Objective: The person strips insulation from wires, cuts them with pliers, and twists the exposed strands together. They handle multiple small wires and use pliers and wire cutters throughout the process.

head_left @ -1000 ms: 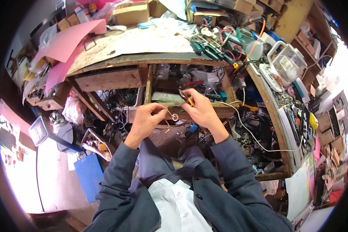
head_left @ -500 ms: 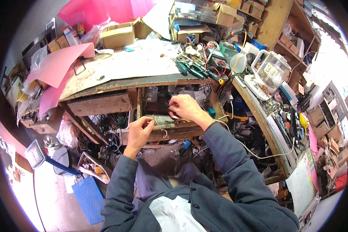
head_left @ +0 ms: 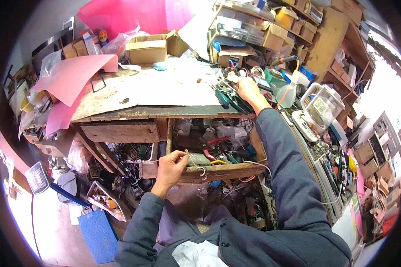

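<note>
My left hand is closed in a pinch over the front of an open wooden drawer. From its fingertips hangs a thin pale wire with a curled end. My right hand reaches across the bench into a heap of tools and cables; its fingertips are partly lost among them, so I cannot tell what they grip. Dark green-handled pliers lie just left of that hand. Inside the drawer are a red-handled tool, a yellow curved handle and clear plastic bags.
A pale sheet covers the bench top, with an open cardboard box at the back. To the right stands a clear jug-like appliance. Pink sheeting droops over the left end. A white bin sits on the floor.
My right hand has left the drawer and moved up to the tool heap on the bench, uncovering red handles in the drawer. The left hand keeps its pinch on the wire. The view has shifted slightly.
</note>
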A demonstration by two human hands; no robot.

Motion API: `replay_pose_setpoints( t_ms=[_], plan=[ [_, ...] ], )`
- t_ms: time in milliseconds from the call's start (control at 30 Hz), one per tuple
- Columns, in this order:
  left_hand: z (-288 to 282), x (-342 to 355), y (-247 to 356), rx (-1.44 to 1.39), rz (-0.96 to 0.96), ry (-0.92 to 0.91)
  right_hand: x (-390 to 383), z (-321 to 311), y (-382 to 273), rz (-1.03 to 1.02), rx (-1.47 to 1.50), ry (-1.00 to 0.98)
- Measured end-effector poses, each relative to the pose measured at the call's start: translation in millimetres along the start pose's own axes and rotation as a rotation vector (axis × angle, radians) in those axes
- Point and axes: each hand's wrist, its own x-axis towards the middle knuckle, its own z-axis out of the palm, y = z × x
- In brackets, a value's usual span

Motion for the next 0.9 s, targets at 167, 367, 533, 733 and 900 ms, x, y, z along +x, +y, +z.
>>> replay_pose_setpoints(
  t_ms=[167, 367, 533, 733, 900],
  plan=[
    [1, 2, -7, 0.010, -0.002, 0.008, 27, 5, 4, -0.213, -0.213, -0.120],
    [-2, 0, -3, -0.006, 0.010, -0.007, 26, -26, -14, -0.136, -0.322, -0.331],
    [-1, 2, -5, -0.025, 0.015, -0.036, 54, -26, 10, 0.077, -0.241, -0.629],
    [-5, 1, -3, 0.002, 0.028, -0.026, 68, -9, 28, 0.094, 0.035, -0.355],
    [-3, 1, -5, -0.003, 0.041, -0.017, 70, -22, 45, 0.230, 0.893, -0.277]
  ],
)
